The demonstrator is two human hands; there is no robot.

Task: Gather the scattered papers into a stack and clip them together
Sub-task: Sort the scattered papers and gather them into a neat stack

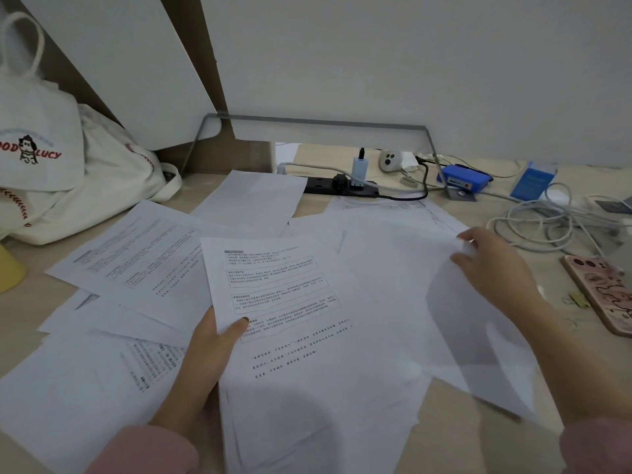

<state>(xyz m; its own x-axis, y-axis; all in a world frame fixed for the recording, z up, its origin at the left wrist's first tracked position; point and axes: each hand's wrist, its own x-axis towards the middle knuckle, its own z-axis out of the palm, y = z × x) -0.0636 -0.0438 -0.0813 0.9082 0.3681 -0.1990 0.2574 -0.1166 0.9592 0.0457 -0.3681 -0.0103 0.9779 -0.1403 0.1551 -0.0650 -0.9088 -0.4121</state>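
The left grip point(205, 350) holds a printed paper point(280, 302) by its edge. The right grip point(492, 265) pinches a blank paper point(478, 336). More papers point(136, 261) lie spread on the counter point(27, 319). The inside of the white bag point(51, 186), far left, is hidden.

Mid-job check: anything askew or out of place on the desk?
Yes. The papers lie fanned at clashing angles, not stacked. The rear sheet lies far back by the power strip. The right hand lifts a curling sheet; the left hand pinches the printed page.

The papers point(290, 285) are thin, matt white paper. The desk point(20, 319) looks like pale, smooth wood; the bag point(102, 186) is cream cloth.
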